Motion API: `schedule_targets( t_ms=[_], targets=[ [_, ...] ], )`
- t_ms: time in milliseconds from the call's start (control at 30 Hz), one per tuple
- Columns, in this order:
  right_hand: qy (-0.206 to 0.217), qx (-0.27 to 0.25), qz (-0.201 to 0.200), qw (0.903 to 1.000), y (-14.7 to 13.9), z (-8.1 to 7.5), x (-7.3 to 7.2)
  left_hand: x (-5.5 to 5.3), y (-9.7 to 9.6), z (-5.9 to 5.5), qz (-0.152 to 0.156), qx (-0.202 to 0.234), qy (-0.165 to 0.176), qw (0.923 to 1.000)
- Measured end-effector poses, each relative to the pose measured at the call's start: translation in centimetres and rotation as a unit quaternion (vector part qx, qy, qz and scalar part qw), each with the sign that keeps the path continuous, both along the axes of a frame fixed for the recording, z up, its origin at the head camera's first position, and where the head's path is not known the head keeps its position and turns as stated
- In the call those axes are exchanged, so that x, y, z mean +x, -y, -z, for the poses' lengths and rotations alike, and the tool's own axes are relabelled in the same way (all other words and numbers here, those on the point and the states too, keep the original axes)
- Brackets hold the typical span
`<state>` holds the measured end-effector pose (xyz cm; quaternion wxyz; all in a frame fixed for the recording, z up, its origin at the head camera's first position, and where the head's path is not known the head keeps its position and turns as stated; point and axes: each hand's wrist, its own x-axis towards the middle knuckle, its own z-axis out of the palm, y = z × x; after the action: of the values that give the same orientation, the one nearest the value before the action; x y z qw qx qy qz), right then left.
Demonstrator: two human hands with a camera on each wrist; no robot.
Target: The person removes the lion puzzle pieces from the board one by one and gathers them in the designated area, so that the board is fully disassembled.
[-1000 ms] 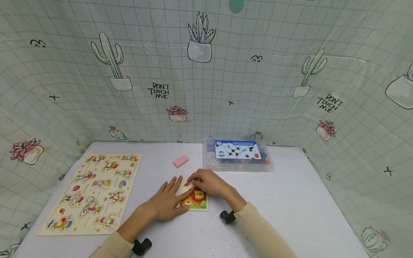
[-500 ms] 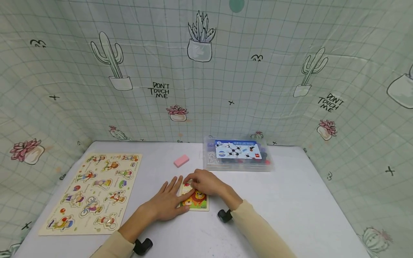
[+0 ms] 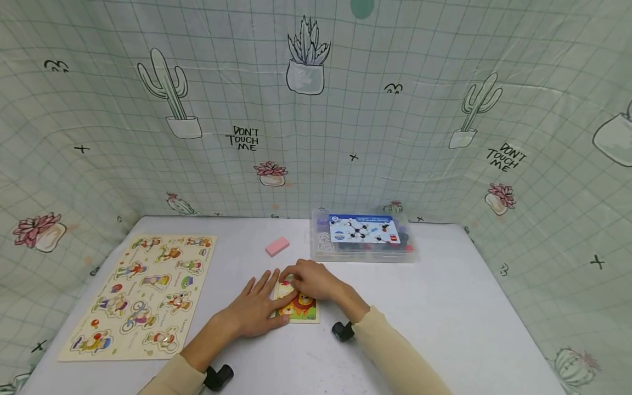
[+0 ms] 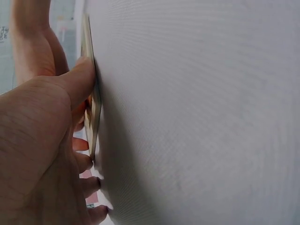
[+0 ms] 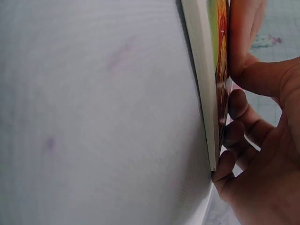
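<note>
A small wooden picture puzzle [image 3: 305,315] with a lion on it lies flat on the white table. My left hand [image 3: 250,311] rests at its left side, fingers spread and straight, with the index finger across the picture and the thumb on the near edge. My right hand [image 3: 315,278] reaches over the upper part, its fingers curled down onto the picture beside the left index fingertip. In the right wrist view, the right fingertips [image 5: 236,104] sit against the puzzle's face and corner; I cannot tell whether they pinch a separate piece.
A large cream board [image 3: 163,318] with cartoon animal figures lies on the left of the table. Behind the puzzle is a pink eraser-like block [image 3: 277,246]. A clear plastic case [image 3: 362,252] with a blue molecule label stands at the back, before a patterned cloth [image 3: 355,126].
My right hand has shifted slightly left across the top of the puzzle, its fingers still curled. The left hand and the puzzle stay in place.
</note>
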<state>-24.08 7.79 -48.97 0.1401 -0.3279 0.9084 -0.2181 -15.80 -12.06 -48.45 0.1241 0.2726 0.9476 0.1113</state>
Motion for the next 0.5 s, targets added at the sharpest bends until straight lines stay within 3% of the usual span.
schedule_targets(
  t_ms=[500],
  targets=[
    [0.012,-0.002,0.017,0.9998,0.18,-0.35,0.38,0.09,-0.15,-0.55,-0.007,-0.021,0.004,0.9997]
  ],
)
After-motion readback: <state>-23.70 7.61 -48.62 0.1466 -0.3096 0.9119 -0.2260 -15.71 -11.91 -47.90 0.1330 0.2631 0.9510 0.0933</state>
